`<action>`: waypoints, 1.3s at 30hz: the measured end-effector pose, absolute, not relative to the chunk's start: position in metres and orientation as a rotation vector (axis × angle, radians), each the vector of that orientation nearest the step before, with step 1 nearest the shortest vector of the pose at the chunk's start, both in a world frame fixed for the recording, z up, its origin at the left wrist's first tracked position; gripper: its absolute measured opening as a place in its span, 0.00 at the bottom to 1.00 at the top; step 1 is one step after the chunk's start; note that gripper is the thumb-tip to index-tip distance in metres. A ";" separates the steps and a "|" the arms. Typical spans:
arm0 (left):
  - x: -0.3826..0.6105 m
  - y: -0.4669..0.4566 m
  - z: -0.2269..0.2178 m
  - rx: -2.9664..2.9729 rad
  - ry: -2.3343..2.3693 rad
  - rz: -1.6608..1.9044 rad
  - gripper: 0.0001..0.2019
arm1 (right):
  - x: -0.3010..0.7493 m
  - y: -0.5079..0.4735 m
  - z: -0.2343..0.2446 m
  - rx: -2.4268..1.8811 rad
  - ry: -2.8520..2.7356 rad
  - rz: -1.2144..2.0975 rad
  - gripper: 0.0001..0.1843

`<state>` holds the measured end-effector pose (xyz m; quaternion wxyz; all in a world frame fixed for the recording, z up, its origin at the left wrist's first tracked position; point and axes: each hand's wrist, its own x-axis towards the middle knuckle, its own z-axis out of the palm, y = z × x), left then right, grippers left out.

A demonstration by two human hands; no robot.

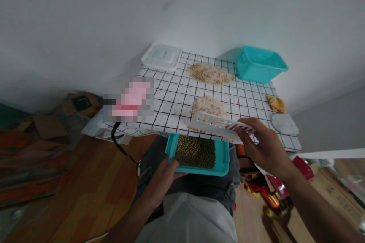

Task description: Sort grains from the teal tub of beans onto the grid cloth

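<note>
My left hand (168, 172) grips the near left corner of a turquoise tray (196, 171), held over my lap just below the table edge. Small round beans (196, 152) lie in it, yellowish-green at left and darker green at right. My right hand (259, 142) pinches the right end of a white slotted plastic piece (213, 123) at the table's front edge; its full shape cannot be made out. Behind that piece is a pale heap of rice-like grains mixed with beans (208, 104), partly hidden by it.
On the checked tablecloth (168, 98) lie a second grain-and-bean spread (211, 74), a white lidded box (162, 57), a turquoise bin (259, 66), a yellow cloth (276, 103) and a clear lid (284, 123). A blurred pink object (132, 98) is at left. Cardboard boxes (48, 133) stand beyond.
</note>
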<state>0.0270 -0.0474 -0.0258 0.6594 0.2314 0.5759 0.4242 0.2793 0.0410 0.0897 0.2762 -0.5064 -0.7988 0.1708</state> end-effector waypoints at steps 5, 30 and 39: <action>0.026 -0.049 -0.030 0.517 1.332 0.961 0.06 | 0.282 0.038 0.088 -1.346 -2.156 0.491 0.10; 0.015 -0.050 -0.034 0.452 1.322 0.939 0.07 | 0.280 0.120 0.076 -1.344 -2.058 0.449 0.13; 0.006 -0.053 -0.054 0.429 1.348 0.965 0.07 | 0.291 0.160 0.072 -1.281 -2.079 0.424 0.15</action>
